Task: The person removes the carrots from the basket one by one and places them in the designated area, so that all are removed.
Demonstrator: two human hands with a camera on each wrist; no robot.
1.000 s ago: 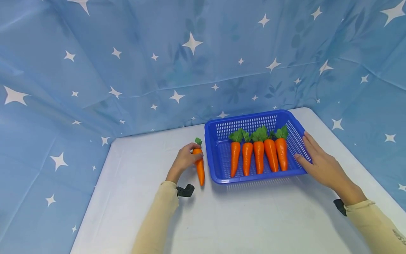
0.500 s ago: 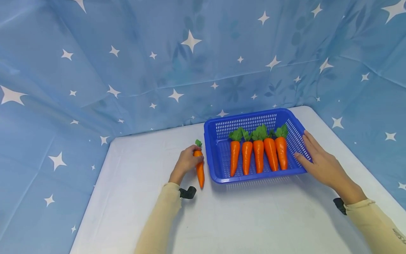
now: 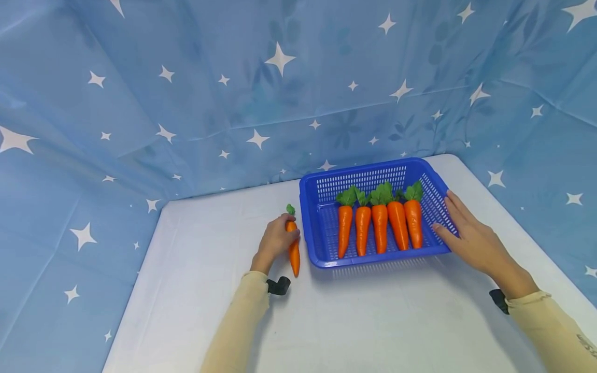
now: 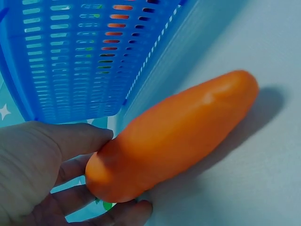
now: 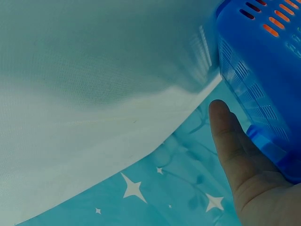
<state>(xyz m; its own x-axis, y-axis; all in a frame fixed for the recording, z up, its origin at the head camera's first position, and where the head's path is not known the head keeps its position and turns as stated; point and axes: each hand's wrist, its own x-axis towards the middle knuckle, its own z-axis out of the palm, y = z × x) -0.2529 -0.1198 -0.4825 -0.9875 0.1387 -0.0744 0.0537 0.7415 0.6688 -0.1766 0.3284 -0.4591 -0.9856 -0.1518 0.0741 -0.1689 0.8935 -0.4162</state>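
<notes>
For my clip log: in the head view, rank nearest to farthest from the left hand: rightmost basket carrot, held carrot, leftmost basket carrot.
1. Held carrot: in the left hand.
2. Leftmost basket carrot: row's left end.
3. Rightmost basket carrot: row's right end.

Left hand (image 3: 276, 238) gripping a tapered orange carrot (image 3: 294, 253), right hand (image 3: 477, 242) against a blue perforated plastic basket (image 3: 380, 260), five leafy carrots (image 3: 380, 229) inside

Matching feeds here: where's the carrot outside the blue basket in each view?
Head: carrot just below centre, left of the basket.
Left wrist: carrot mid-picture, slanting up to the right.
Right wrist: not in it.
Shared landmark: basket, upper left in left wrist, right edge in right wrist.
</notes>
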